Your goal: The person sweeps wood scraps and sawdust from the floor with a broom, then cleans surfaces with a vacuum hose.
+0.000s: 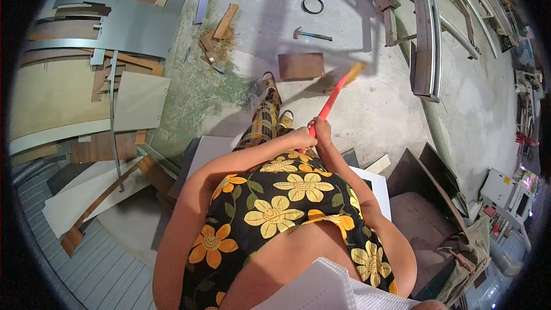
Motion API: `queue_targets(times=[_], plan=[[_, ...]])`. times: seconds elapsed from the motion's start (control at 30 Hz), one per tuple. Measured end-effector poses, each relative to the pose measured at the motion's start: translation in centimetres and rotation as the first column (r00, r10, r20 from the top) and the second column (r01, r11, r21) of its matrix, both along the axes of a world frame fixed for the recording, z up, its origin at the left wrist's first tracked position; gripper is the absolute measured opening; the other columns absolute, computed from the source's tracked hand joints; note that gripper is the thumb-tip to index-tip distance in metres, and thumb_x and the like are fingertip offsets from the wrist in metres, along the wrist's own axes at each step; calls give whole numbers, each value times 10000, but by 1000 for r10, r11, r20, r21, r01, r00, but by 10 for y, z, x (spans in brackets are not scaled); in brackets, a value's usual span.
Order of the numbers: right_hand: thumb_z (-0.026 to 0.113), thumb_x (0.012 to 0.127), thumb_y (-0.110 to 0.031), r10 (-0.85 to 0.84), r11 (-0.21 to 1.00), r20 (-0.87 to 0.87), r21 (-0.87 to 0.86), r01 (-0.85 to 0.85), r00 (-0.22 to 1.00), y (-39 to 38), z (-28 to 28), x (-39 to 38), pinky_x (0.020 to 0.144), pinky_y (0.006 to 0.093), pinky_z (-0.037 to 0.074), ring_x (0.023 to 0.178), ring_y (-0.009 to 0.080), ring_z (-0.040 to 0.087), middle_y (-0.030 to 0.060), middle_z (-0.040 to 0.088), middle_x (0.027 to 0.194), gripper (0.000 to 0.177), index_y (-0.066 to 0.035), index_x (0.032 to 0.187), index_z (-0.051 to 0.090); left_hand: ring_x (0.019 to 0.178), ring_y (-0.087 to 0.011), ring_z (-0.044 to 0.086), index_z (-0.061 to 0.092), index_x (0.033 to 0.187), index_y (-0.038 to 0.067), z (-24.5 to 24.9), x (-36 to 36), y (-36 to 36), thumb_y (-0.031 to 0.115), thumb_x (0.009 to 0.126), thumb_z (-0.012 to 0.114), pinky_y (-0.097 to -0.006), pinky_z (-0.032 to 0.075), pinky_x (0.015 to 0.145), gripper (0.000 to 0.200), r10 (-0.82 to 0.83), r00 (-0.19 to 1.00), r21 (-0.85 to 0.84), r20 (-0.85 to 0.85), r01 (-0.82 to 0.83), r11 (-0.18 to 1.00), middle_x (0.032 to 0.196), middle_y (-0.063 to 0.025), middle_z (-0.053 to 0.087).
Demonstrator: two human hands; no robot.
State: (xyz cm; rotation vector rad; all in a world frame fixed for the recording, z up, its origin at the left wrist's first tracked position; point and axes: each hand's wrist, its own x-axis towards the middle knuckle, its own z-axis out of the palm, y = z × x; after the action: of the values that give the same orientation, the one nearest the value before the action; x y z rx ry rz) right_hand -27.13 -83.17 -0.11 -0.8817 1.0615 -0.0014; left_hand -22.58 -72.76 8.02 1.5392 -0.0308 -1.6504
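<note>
A broom with a red handle (331,102) slants up and right from my waist, its yellowish bristles (356,70) blurred near the floor. Both hands are closed on the handle. My left hand (302,138) grips it lower down, nearer my body, and my right hand (321,128) grips it just beside and above. A brown board (301,66) lies on the floor left of the bristles. Beyond it are a hammer with a blue handle (314,36) and a black ring (312,5).
Sheets and board offcuts (138,100) are stacked at the left. Wood scraps with sawdust (221,33) lie on the floor. A metal frame (426,40) and a hose (434,126) stand at the right. Dark panels (427,178) lean at the lower right.
</note>
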Motion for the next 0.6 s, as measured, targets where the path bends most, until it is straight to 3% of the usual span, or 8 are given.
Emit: queue_targets(times=[0.07,0.17,0.3,0.4,0.53,0.6], plan=[[455,728,-70,12,1000,-59,16,-11,998,1,-3,-9,436,303,420,471,183,487,95,498,584,67,-4,723,444,425,-104,408,452,752,20,-9,-5,2,147,688,542,-234,335,363,168,-30,999,10,13,30,1000,598,-26,439],[462,726,-90,60,998,-160,34,-55,985,10,1,-1,447,329,418,496,205,497,105,500,596,95,3,708,455,449,-137,472,510,731,-26,-12,1,12,137,632,563,-263,378,380,199,60,995,15,-75,-59,998,588,-58,501],[486,742,-124,286,958,-340,100,-268,896,39,-41,9,473,345,422,506,224,510,114,524,612,140,-1,677,503,390,-87,357,434,703,47,-23,12,45,135,692,539,-240,300,350,137,181,961,128,-208,-157,979,547,-1,405],[522,744,-144,245,966,-264,152,-211,933,116,-123,12,526,385,428,585,251,514,130,506,686,212,43,834,477,365,-78,328,406,707,68,-13,21,98,127,705,527,-229,253,334,134,364,879,226,-307,-305,925,521,7,380],[533,738,-111,587,800,-202,289,-525,784,202,-66,58,504,385,419,568,248,516,122,502,664,188,45,825,474,339,-91,325,402,692,72,-6,28,181,111,720,511,-246,224,307,119,630,735,374,-251,-527,763,510,-9,389],[516,744,-109,611,765,-149,364,-531,778,256,-91,68,470,376,424,534,226,510,109,494,645,162,33,810,474,332,-98,324,409,681,69,1,34,217,112,726,502,-255,221,297,112,687,707,416,-167,-581,699,506,-15,393]])
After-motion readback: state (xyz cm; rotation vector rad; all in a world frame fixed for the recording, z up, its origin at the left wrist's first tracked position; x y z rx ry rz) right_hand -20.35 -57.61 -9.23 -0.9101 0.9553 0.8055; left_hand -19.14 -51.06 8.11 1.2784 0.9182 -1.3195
